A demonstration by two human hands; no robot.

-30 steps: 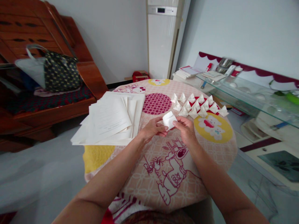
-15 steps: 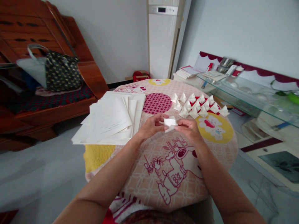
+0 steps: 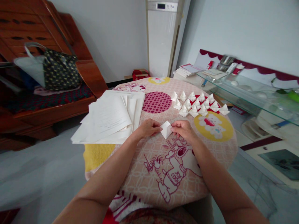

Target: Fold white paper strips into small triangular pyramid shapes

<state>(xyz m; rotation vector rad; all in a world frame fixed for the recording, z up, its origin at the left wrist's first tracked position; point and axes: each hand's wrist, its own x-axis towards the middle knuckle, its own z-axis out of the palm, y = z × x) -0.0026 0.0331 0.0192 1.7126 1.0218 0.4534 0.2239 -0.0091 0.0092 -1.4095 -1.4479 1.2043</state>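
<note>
Well, my left hand [image 3: 147,128], a folded white paper [image 3: 166,130] and my right hand [image 3: 184,128], all over the desk [image 3: 191,186].
Leftmost lies a pile of loose sheets [image 3: 107,118]; near it, my left fingers [image 3: 155,123] pinch the folded white paper's left corner. Its lower point faces me, and my right fingers [image 3: 177,123] pinch the opposite corner. Farther right, small peaked paper shapes [image 3: 193,111] stand grouped, a glass shelf [image 3: 249,95] beyond.

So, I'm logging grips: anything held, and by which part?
A white folded-paper diamond: left corner in the left hand, right corner in the right hand.
</note>
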